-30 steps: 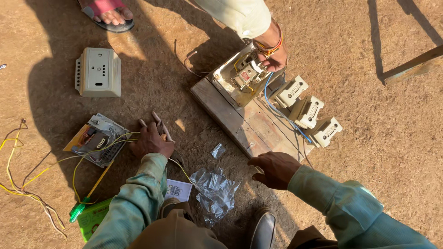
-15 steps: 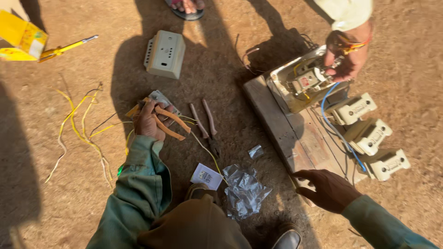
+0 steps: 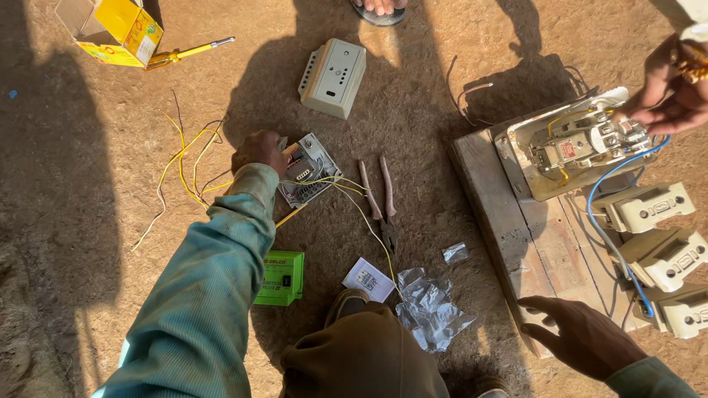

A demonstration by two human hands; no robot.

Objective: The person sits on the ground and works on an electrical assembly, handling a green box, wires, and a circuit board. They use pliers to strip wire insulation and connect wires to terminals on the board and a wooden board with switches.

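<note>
My left hand (image 3: 258,151) reaches forward and grips the left edge of a small grey electrical unit (image 3: 310,171) lying on the dirt, with yellow wires (image 3: 184,158) trailing from it. Pliers (image 3: 382,203) lie just right of that unit. My right hand (image 3: 582,335) hovers with fingers spread over the near corner of a wooden board (image 3: 509,228). On the board sit an opened switch box (image 3: 575,144) and three cream fuse holders (image 3: 656,247) linked by a blue wire. Another person's hand (image 3: 675,88) touches the switch box from the far right.
A cream plastic cover (image 3: 333,77) lies farther out, near a sandalled foot (image 3: 380,9). A yellow carton (image 3: 114,29) and screwdriver (image 3: 188,51) sit top left. A green box (image 3: 280,276), a white leaflet (image 3: 367,280) and clear plastic wrap (image 3: 431,309) lie close to my knee.
The view has swung left. My left hand let go of the pliers, which now lie on the ground, and moved to the grey unit's left edge. My right hand lifted off the board.
</note>
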